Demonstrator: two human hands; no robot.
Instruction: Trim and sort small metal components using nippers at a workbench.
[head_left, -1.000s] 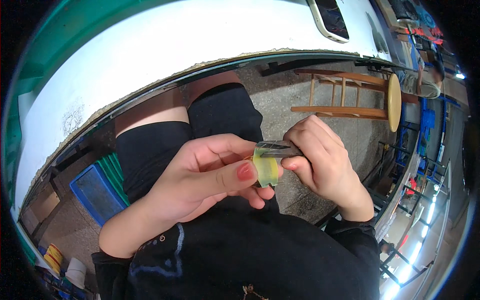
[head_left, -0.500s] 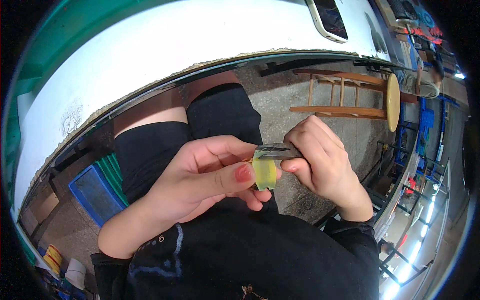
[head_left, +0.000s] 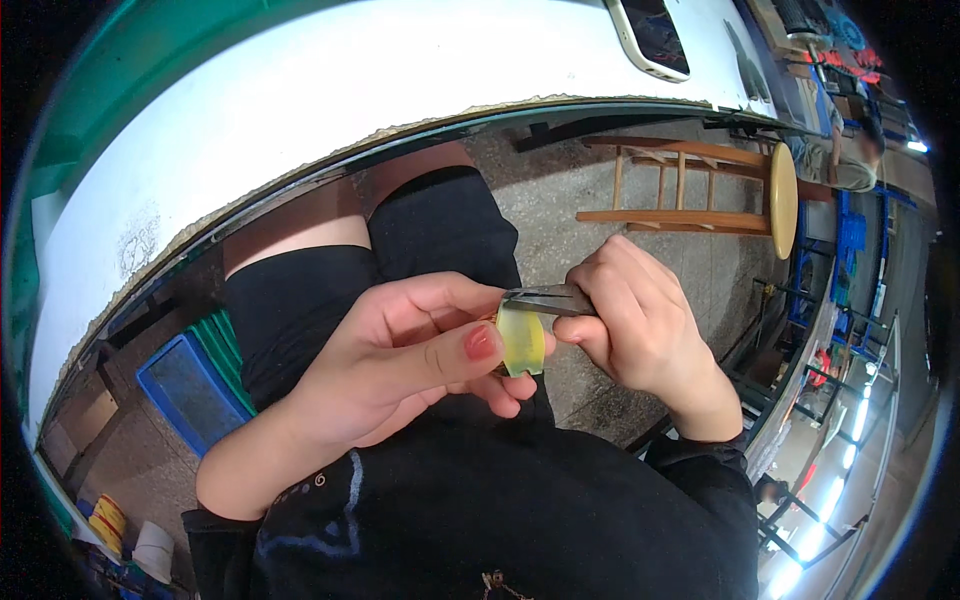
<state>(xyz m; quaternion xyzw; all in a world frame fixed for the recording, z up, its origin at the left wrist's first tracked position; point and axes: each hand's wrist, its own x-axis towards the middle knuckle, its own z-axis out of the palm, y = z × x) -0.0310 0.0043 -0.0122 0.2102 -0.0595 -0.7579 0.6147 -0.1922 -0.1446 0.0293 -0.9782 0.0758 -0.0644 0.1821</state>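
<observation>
Between the fingers and thumb of my left hand point(head_left: 415, 350) is a small coil wrapped in translucent yellow tape point(head_left: 523, 342). A little copper-coloured winding shows at its left side, and my fingers hide the rest. My right hand point(head_left: 640, 320) is closed round a grey metal two-bladed tool point(head_left: 555, 299). Its handles are hidden in my fist, so its exact kind is unclear. The blades point left and lie against the top edge of the tape, nearly together. Both hands are above my lap, below the table edge.
Ahead stretches a white table point(head_left: 330, 70) with a chipped edge, a phone point(head_left: 655, 38) lying on it. A wooden stool point(head_left: 783, 200) stands on the floor to the right. At lower left are a blue crate point(head_left: 190, 395) and spools point(head_left: 152, 550). Another person point(head_left: 855, 165) is far right.
The tool's blades have come closer together at the top of the tape. The coil has turned slightly in my left hand, and both hands have shifted a little left.
</observation>
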